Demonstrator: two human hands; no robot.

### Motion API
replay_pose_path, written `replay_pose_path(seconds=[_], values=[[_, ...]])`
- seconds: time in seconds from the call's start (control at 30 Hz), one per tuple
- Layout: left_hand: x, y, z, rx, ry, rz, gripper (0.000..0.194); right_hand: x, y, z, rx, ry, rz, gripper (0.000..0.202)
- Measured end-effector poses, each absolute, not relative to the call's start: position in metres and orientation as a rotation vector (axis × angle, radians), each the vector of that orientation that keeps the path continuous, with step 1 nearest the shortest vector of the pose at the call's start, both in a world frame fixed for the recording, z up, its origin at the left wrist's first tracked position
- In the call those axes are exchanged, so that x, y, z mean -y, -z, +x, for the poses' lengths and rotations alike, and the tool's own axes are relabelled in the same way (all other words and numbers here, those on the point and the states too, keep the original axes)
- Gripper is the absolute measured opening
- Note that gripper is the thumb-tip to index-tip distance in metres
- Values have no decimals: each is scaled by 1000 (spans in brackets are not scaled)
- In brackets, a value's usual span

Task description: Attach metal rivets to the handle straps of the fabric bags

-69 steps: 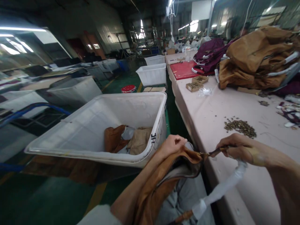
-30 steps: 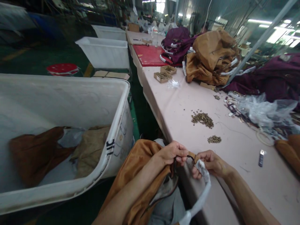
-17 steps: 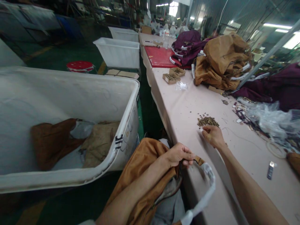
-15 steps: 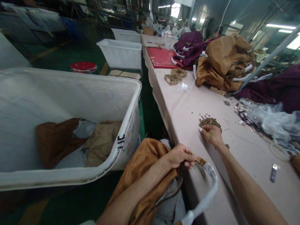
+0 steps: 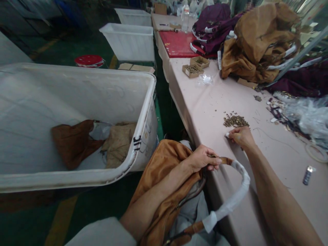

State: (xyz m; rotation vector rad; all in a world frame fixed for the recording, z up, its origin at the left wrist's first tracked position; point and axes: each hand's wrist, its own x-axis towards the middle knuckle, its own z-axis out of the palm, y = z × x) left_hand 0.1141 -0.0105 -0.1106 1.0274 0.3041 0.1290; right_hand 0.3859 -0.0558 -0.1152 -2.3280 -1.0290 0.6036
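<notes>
A brown handbag [image 5: 164, 174] lies across my lap, against the table edge. Its handle [image 5: 234, 201] is wrapped in white material and arches up over the edge. My left hand [image 5: 203, 159] is closed on the tab end of that handle, thumb on top. On the table, my right hand [image 5: 241, 136] rests at the near side of a pile of small brass-coloured metal pieces [image 5: 235, 120]. Its fingers are pinched together, with a bit of white at the fingertip; whether a metal piece is between them is too small to tell.
To the left stands a large white bin [image 5: 143, 136] with brown and tan bags inside. Farther along the pink-covered table [image 5: 205, 102] are small boxes of metal pieces [image 5: 192, 70], brown bags [image 5: 263, 41] and purple bags [image 5: 212, 24]. Clear plastic [image 5: 307, 112] lies at right.
The view has tilted down, so the table things sit higher in it. My left hand keeps hold of the handle; my right hand stays by the pile, at its near edge.
</notes>
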Motion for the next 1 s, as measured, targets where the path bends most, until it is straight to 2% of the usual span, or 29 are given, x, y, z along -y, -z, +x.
replay_pose_path(seconds=[0.3, 0.6, 0.77, 0.9, 1.0], values=[[16, 110, 115, -375, -154, 1007, 47, 63, 109, 381, 1206, -533, -2314, 39], [18, 105, 116, -406, -154, 1023, 52, 57, 101, 366, 1577, -267, -2384, 19], [21, 101, 117, -432, -180, 1056, 50, 73, 72, 354, 1674, -306, -2343, 19], [20, 106, 118, -449, -162, 1072, 46, 107, 29, 326, 1702, -391, -2122, 19], [18, 109, 119, -423, -157, 1068, 44, 133, 20, 298, 1845, -489, -1794, 14]])
